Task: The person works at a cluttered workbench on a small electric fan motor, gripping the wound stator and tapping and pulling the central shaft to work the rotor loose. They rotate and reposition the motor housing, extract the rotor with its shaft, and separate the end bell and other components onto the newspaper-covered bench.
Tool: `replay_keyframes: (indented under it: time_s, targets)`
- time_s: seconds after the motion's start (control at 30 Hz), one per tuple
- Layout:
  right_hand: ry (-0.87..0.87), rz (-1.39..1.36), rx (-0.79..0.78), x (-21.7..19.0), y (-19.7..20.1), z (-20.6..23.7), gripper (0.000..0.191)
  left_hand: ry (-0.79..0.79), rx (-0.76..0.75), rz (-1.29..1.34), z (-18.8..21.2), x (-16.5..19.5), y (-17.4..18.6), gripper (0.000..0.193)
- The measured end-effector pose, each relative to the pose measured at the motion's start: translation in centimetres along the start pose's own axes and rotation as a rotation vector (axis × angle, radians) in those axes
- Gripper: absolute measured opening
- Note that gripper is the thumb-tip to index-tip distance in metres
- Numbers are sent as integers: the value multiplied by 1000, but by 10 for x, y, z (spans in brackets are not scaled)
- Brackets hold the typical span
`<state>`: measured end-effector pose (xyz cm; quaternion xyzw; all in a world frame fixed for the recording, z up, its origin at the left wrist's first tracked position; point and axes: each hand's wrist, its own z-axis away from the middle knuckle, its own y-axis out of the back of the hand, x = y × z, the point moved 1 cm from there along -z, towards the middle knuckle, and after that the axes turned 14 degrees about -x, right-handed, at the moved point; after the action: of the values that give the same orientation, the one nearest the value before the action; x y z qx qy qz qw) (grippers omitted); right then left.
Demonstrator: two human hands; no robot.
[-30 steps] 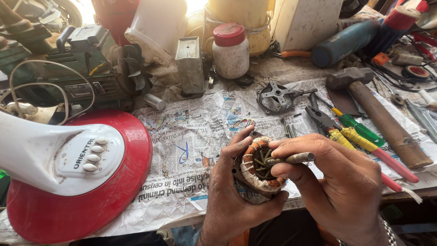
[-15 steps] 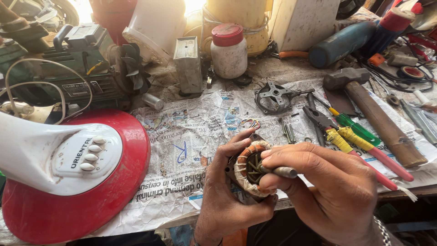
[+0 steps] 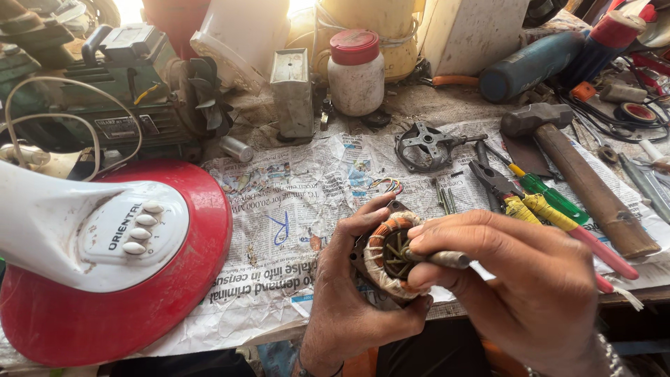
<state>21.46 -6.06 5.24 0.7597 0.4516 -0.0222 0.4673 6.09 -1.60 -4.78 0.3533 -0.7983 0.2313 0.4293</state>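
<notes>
Stator (image 3: 388, 253), ring of copper winding bound in pale tape, held upright just above the near edge of the newspaper (image 3: 293, 209). Left hand (image 3: 349, 293) cups it from beneath and behind, fingers curled tight round the outer rim. Right hand (image 3: 516, 293) is closed on a thin metal tool (image 3: 447, 259), pinched between thumb and forefinger, tip buried in the bore among loose wire ends; what the tip touches is hidden. Judgement: work goes best with the left hand locked still, tool eased in shallow, levering only against the core, never against the enamelled wire. Slip risk looks real, as the tool sits across the taped coil. Pliers (image 3: 499, 185), screwdrivers (image 3: 551, 199) and hammer (image 3: 579, 174) lie near, right. Red fan base (image 3: 188, 279) at left.
</notes>
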Motion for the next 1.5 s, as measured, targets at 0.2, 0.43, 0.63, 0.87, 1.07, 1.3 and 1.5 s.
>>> replay_keyframes:
  time_s: [0.2,0.43,0.63,0.87,1.07,1.3,1.5]
  targets:
    - [-84,43,-15,13,6,-1,20,19,8,-129,-5,5,1,102]
    - [-203,10,35,45,2,-18,19,248,172,-508,-16,5,-7,111]
    - [-136,91,-77,58,-2,-48,22,266,257,-430,-16,2,-5,110]
    - [-107,47,-160,64,-10,-84,30,209,333,-19,-20,-6,-2,97]
    - [-240,-111,-357,89,-5,-118,38,-60,228,336,-10,-14,6,103]
    - [-502,-662,-343,129,-43,-126,38,-68,326,596,-7,-26,16,80]
    - [-635,-803,-284,142,-50,-117,34,-9,346,655,-4,-33,19,75]
